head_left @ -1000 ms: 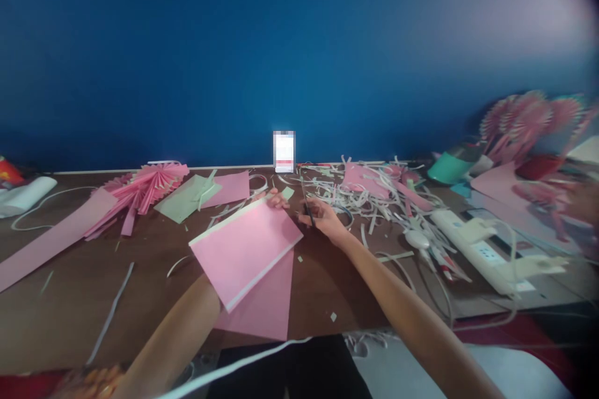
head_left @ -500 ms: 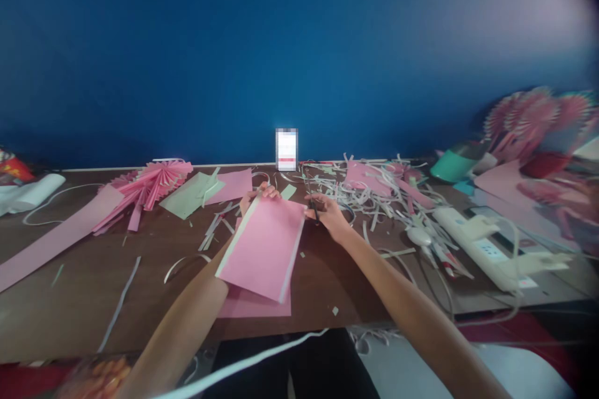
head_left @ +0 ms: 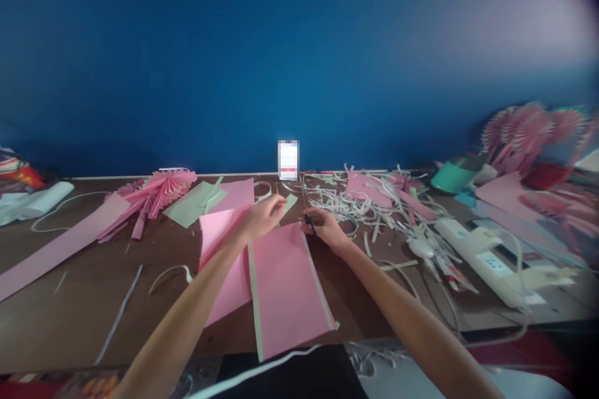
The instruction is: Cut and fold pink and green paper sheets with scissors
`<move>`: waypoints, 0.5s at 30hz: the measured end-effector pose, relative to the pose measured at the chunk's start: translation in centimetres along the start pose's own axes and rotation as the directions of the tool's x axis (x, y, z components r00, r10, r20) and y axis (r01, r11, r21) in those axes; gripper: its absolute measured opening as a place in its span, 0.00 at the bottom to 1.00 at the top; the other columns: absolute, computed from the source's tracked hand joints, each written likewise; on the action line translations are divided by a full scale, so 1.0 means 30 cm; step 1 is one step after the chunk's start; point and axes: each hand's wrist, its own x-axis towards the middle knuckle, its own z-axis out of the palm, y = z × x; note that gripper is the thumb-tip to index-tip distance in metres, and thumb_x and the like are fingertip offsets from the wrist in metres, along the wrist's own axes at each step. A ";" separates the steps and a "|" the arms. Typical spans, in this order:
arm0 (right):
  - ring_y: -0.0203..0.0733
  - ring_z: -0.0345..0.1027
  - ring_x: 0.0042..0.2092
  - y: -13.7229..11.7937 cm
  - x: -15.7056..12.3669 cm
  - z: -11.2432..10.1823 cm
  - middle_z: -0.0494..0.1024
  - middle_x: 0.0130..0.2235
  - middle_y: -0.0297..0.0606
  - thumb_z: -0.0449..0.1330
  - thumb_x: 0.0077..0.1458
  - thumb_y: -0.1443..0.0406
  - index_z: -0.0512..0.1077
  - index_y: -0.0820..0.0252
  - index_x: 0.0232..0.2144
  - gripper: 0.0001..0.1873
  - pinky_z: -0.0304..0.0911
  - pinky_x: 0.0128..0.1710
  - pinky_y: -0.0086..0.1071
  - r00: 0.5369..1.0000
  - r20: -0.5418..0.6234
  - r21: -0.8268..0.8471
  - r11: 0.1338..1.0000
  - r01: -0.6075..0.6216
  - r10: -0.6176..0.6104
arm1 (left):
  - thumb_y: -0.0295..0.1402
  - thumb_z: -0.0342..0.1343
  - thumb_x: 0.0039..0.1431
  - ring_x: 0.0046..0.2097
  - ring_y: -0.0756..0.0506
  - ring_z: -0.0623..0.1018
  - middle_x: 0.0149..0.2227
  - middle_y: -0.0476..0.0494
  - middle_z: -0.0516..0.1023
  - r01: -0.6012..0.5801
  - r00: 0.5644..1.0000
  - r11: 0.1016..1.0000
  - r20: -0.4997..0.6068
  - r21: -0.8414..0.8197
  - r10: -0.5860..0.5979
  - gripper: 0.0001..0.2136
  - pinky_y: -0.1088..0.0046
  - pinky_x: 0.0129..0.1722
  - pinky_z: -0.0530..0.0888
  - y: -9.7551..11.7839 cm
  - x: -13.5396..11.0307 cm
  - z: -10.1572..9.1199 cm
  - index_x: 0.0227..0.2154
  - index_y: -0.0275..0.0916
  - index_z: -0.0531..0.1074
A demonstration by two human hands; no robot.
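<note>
A pink paper sheet [head_left: 287, 287] with pale strips along both long edges lies flat in front of me, its near end over the table edge. A second pink sheet [head_left: 219, 262] lies under it to the left. My left hand [head_left: 262, 217] reaches over the far left corner of the sheets, fingers loosely curled, and I cannot see anything in them. My right hand [head_left: 325, 227] is closed round dark scissors [head_left: 309, 215] at the sheet's far right corner, blades pointing away from me.
A heap of white and pink paper strips [head_left: 374, 196] covers the table right of centre. A white power strip [head_left: 482, 252] and cables lie further right. Folded pink fans [head_left: 150, 190], green paper [head_left: 191, 202], a long pink strip [head_left: 56, 246] sit left.
The pink sheet, held up and tilted by my left hand, now lies flat on the table, turned lengthwise towards me. My left hand has let go of it; the right hand stays put.
</note>
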 end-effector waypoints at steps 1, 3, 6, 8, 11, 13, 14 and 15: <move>0.34 0.68 0.31 0.002 -0.001 0.004 0.75 0.31 0.32 0.69 0.38 0.65 0.70 0.58 0.38 0.21 0.63 0.30 0.27 1.000 0.025 0.001 1.000 0.018 -0.018 | 0.38 0.52 0.55 0.46 0.44 0.73 0.44 0.47 0.75 -0.032 0.999 0.994 0.029 0.103 0.029 0.12 0.69 0.43 0.67 0.015 -0.012 0.028 0.42 0.44 0.69; 0.35 0.69 0.33 0.006 -0.002 0.006 0.76 0.32 0.33 0.68 0.40 0.65 0.70 0.58 0.39 0.21 0.64 0.33 0.28 0.998 0.042 0.002 0.999 0.051 -0.051 | 0.41 0.51 0.58 0.43 0.45 0.75 0.42 0.47 0.76 -0.060 0.994 0.980 0.097 0.190 0.042 0.12 0.72 0.39 0.67 0.028 -0.030 0.084 0.42 0.44 0.69; 0.35 0.68 0.31 0.012 0.004 -0.005 0.75 0.30 0.31 0.68 0.40 0.64 0.70 0.57 0.39 0.21 0.63 0.31 0.27 0.998 -0.013 -0.030 0.997 0.067 -0.067 | 0.44 0.45 0.61 0.36 0.46 0.75 0.35 0.47 0.77 -0.040 0.995 0.981 0.093 0.190 0.023 0.14 0.73 0.34 0.66 0.006 -0.038 0.139 0.37 0.41 0.70; 0.34 0.67 0.29 0.015 0.011 -0.015 0.74 0.29 0.30 0.67 0.41 0.63 0.69 0.57 0.40 0.21 0.62 0.27 0.27 0.996 -0.052 -0.071 0.995 0.065 -0.069 | 0.46 0.42 0.62 0.33 0.47 0.73 0.30 0.47 0.75 -0.029 0.995 0.987 0.101 0.161 0.013 0.18 0.73 0.31 0.65 -0.022 -0.034 0.147 0.31 0.39 0.70; 0.35 0.67 0.26 0.015 0.018 -0.029 0.73 0.27 0.29 0.65 0.45 0.61 0.66 0.56 0.42 0.21 0.62 0.25 0.28 0.993 -0.078 -0.173 0.982 0.078 -0.092 | 0.47 0.42 0.62 0.32 0.48 0.72 0.30 0.47 0.74 -0.033 0.987 0.993 0.161 0.110 0.015 0.19 0.74 0.31 0.65 -0.057 -0.023 0.128 0.28 0.37 0.69; 0.37 0.67 0.24 0.011 0.017 -0.041 0.72 0.25 0.29 0.63 0.47 0.60 0.64 0.56 0.42 0.20 0.62 0.26 0.29 0.986 -0.110 -0.327 0.942 0.082 -0.124 | 0.44 0.44 0.61 0.36 0.47 0.73 0.34 0.47 0.75 -0.048 0.979 0.997 0.203 0.067 0.034 0.17 0.74 0.34 0.66 -0.069 -0.018 0.110 0.32 0.37 0.71; 0.38 0.68 0.25 0.008 0.014 -0.049 0.73 0.25 0.29 0.62 0.48 0.60 0.64 0.56 0.41 0.18 0.62 0.26 0.30 0.981 -0.127 -0.435 0.897 0.080 -0.149 | 0.43 0.45 0.61 0.38 0.46 0.74 0.36 0.46 0.76 -0.054 0.974 0.997 0.223 0.050 0.041 0.15 0.73 0.37 0.67 -0.072 -0.017 0.101 0.34 0.38 0.72; 0.40 0.69 0.26 0.005 0.011 -0.057 0.74 0.25 0.31 0.62 0.48 0.60 0.65 0.56 0.40 0.16 0.62 0.27 0.31 0.973 -0.144 -0.556 0.828 0.072 -0.181 | 0.43 0.46 0.60 0.40 0.46 0.74 0.38 0.45 0.76 -0.055 0.969 0.998 0.243 0.039 0.044 0.15 0.73 0.39 0.67 -0.074 -0.017 0.094 0.37 0.38 0.72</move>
